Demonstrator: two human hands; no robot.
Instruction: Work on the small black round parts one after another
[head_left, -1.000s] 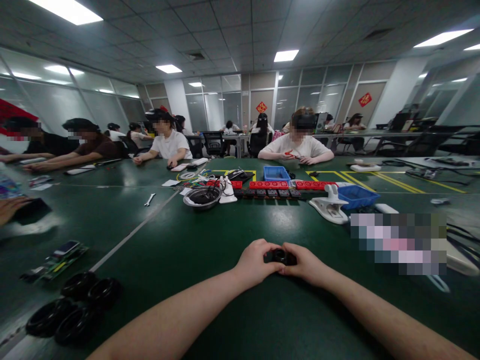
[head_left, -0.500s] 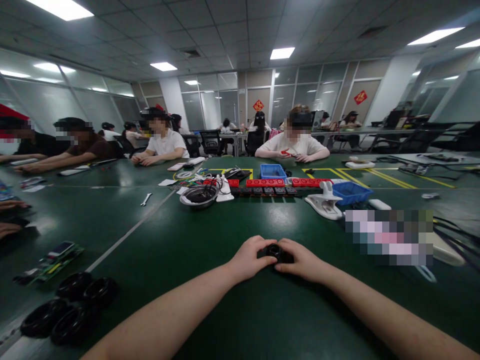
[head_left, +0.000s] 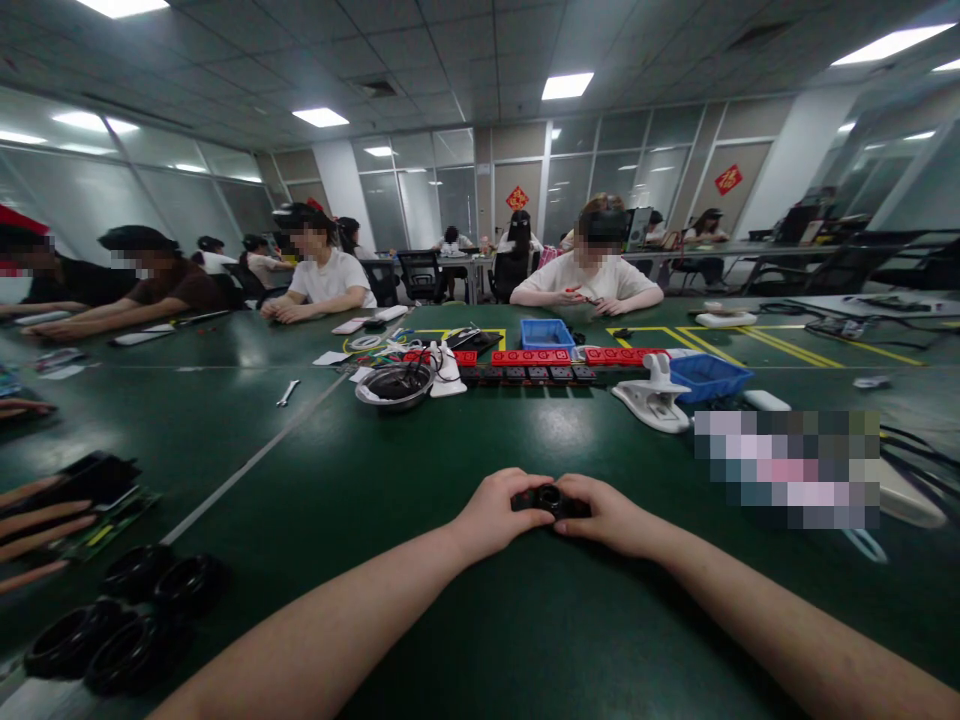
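Observation:
Between my two hands, low over the green table (head_left: 405, 470), is a small black part with a round opening (head_left: 551, 497); its exact kind I cannot make out. My left hand (head_left: 504, 510) grips its left side, thumb in front and fingers behind. On the other side my right hand (head_left: 604, 512) pinches it in the same way. The fingertips hide much of the part. At the lower left lie several black rings (head_left: 189, 582), one pair partly over another.
A co-worker's hand (head_left: 45, 525) holds a dark piece by a green circuit board (head_left: 112, 525) at left. Ahead are a wrench (head_left: 287, 393), a metal bowl (head_left: 394, 402), red power strips (head_left: 531, 357), a white clip stand (head_left: 652, 402) and a blue bin (head_left: 709, 385).
A co-worker's hand has come in from the left with a dark piece over the circuit board. My hands keep their grip on the black part; the view has shifted slightly.

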